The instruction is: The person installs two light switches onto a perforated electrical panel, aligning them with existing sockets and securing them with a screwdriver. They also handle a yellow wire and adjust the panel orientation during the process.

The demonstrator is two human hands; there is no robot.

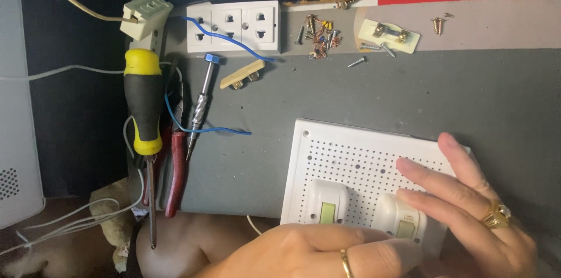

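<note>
Fingers (pixel 435 181) of right hand (pixel 473 208) are lying flat & spread on white perforated board (pixel 350 164), touching one of 2 white switch blocks (pixel 400 219) mounted on it. Left hand (pixel 327 251) is resting w/ fingers together along board's near edge, gripping nothing. Board is sitting at near-right of grey worktop (pixel 362 97). Yellow-black screwdriver (pixel 144 120), red pliers (pixel 175 178) & small tester screwdriver (pixel 200 105) are lying well apart to the left; socket strip (pixel 234 25) & loose screws (pixel 318 35) at far edge.

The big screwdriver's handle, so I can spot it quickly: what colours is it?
Yellow and black, seen in the head view: screwdriver.
</note>
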